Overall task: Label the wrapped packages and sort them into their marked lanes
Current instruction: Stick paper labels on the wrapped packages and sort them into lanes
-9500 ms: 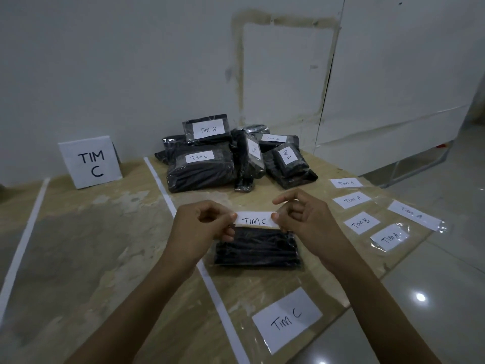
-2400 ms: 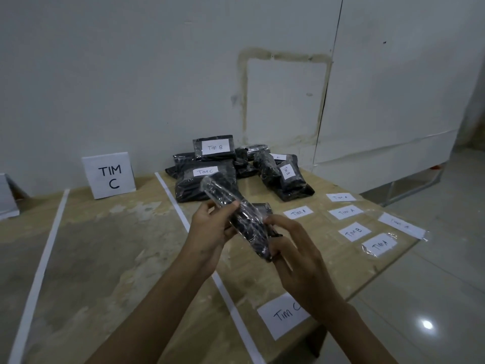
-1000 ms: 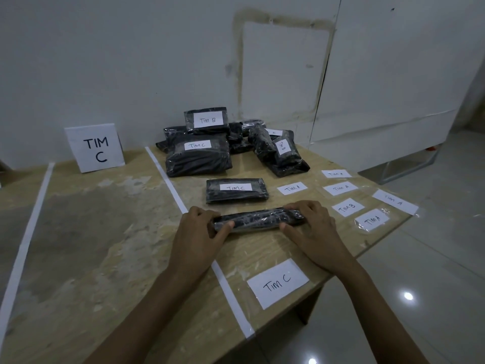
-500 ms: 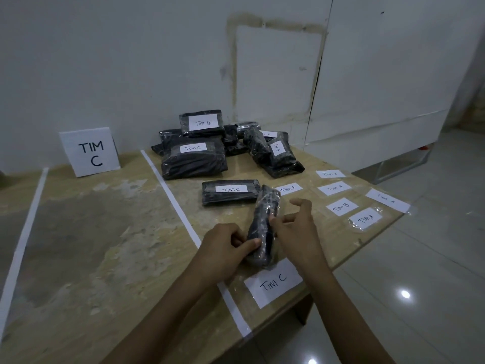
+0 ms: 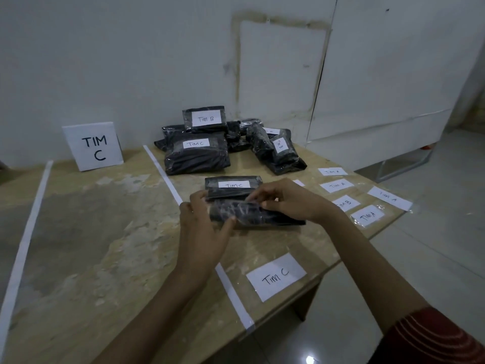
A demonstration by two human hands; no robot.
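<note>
Frame centre: the left hand (image 5: pixel 202 222) grips one end and the right hand (image 5: pixel 288 203) pinches the top of the unlabelled package (image 5: pixel 252 215); its slick film could slip, knocking the labelled package (image 5: pixel 232 185) just behind.

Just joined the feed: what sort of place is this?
Probably a makeshift packing and sorting station: a worn table divided by white tape lines, a TIM C sign, black wrapped packages beside loose labels.

- Single head-worn wide-angle view, looking forward and down across the surface (image 5: pixel 110 232) toward the wall (image 5: pixel 131 61).
- Both hands close, mid-frame.
</note>
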